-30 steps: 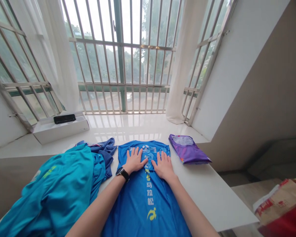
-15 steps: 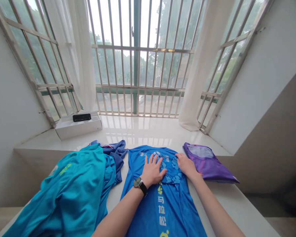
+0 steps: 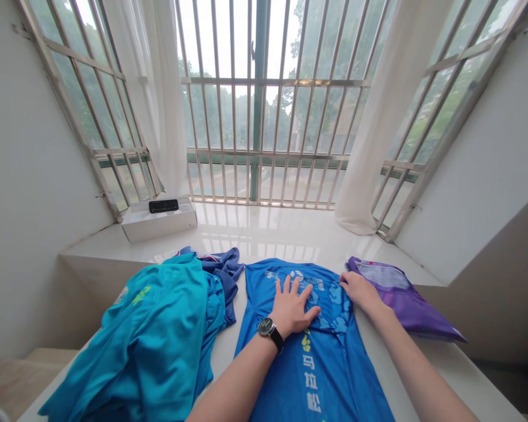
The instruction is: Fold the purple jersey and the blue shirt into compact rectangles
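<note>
A blue T-shirt [image 3: 334,375] with white and yellow lettering lies spread before me, its upper part folded over on itself. My left hand [image 3: 293,308], with a black-strapped watch [image 3: 270,334] on the wrist, rests flat on that folded part, fingers spread. At the shirt's upper right edge, my right hand [image 3: 364,293] has its fingertips pinched on the fabric. Left of the shirt is a heap of teal clothing [image 3: 158,328], with a darker blue garment [image 3: 229,266] partly beneath it. A purple plastic-like package [image 3: 422,308] lies just beyond my right hand.
A white box [image 3: 161,225] with a black phone-like object [image 3: 163,206] on top stands at the sill's back left. Metal window bars [image 3: 264,155] and white curtains [image 3: 365,164] close off the far side. Walls rise on both sides.
My view has turned slightly left, so everything sits further right in the picture. Both hands keep nearly the same places on the blue T-shirt.
</note>
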{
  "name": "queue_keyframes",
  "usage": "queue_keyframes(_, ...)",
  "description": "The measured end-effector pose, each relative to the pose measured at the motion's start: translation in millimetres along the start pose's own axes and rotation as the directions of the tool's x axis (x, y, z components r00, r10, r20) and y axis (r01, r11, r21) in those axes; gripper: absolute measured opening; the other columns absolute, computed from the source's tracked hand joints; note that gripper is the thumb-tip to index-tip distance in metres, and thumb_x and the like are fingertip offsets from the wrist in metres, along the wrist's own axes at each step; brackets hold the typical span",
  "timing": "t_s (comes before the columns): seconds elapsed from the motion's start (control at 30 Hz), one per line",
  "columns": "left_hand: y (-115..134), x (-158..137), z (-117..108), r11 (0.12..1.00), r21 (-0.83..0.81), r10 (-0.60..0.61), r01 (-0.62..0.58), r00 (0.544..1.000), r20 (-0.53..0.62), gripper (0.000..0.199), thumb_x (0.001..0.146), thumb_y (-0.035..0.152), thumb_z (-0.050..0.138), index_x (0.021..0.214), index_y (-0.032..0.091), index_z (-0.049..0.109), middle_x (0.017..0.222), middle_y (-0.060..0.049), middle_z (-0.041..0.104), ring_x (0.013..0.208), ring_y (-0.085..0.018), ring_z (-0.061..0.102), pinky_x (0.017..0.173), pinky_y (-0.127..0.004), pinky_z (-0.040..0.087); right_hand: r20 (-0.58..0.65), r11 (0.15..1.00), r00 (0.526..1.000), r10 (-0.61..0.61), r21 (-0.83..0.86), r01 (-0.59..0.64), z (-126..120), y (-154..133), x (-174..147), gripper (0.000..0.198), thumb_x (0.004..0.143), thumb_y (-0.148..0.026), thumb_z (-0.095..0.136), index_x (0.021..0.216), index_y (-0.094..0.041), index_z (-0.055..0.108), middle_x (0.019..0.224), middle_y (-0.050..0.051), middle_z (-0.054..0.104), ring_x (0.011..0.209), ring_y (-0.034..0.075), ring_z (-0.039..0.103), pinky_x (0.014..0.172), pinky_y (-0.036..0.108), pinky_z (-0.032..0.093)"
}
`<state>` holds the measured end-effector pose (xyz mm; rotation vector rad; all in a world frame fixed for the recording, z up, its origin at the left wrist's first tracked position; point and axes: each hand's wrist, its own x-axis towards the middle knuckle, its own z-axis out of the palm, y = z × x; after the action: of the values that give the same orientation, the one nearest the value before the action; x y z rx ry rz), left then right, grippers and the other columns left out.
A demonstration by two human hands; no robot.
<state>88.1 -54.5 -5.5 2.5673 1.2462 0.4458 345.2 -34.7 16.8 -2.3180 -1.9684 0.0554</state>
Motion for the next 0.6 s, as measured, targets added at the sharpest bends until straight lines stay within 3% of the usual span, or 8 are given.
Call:
queue_keyframes(0.1, -1, -1, -1, 1.0, -0.001, 0.005, -0.005, 1.0, 0.016, 0.075, 0.091, 0.075, 0.029, 0.151, 0.032, 0.04, 0.161, -0.011, 0.031, 0.15, -0.041, 0.015, 0.117, -0.069, 0.007, -0.052, 1.0, 0.999, -0.01, -0.014, 0.009, 2, -5, -6, 0.026, 0.094, -0.022, 0.048, 0.11, -0.018, 0.068, 0.118, 0.013, 0.066, 0.103, 0.023, 0.064, 0.083, 0.031, 0.046)
queue_keyframes(0.27, 2, 1, 4, 1.0, -0.007, -0.002, 0.002, 1.0, -0.006, 0.075, 0.092, 0.073, 0.029, 0.152, 0.028, 0.04, 0.16, -0.012, 0.032, 0.15, -0.039, 0.015, 0.118, -0.066, 0.008, -0.203, 0.994, 0.973, -0.106, -0.004, 0.108, 22, -35, -25, 0.037, 0.095, -0.031, 0.046, 0.124, -0.015, 0.063, 0.133, 0.016, 0.059, 0.124, 0.027, 0.053, 0.106, 0.036, 0.039)
queue_keyframes(0.43, -6, 11, -10, 0.998, -0.001, -0.065, 0.065, 0.997, -0.034, 0.065, 0.099, 0.059, 0.027, 0.154, 0.024, 0.035, 0.16, -0.012, 0.032, 0.15, -0.035, 0.017, 0.119, -0.06, 0.017, -0.15, 0.999, 0.987, -0.052, -0.013, 0.051, 45, -69, -42, 0.057, 0.096, -0.042, 0.045, 0.143, -0.01, 0.05, 0.152, 0.019, 0.044, 0.143, 0.032, 0.034, 0.117, 0.044, 0.028)
queue_keyframes(0.6, -38, 8, -33, 0.987, 0.142, -0.086, 0.081, 0.996, 0.026, 0.067, 0.096, 0.051, 0.041, 0.152, 0.014, 0.038, 0.161, -0.017, 0.029, 0.15, -0.036, 0.017, 0.12, -0.057, 0.017, -0.039, 0.996, 0.995, 0.089, 0.005, -0.089, 55, -78, -50, 0.071, 0.098, -0.055, 0.034, 0.154, -0.012, 0.035, 0.161, 0.016, 0.031, 0.149, 0.032, 0.026, 0.12, 0.046, 0.021)
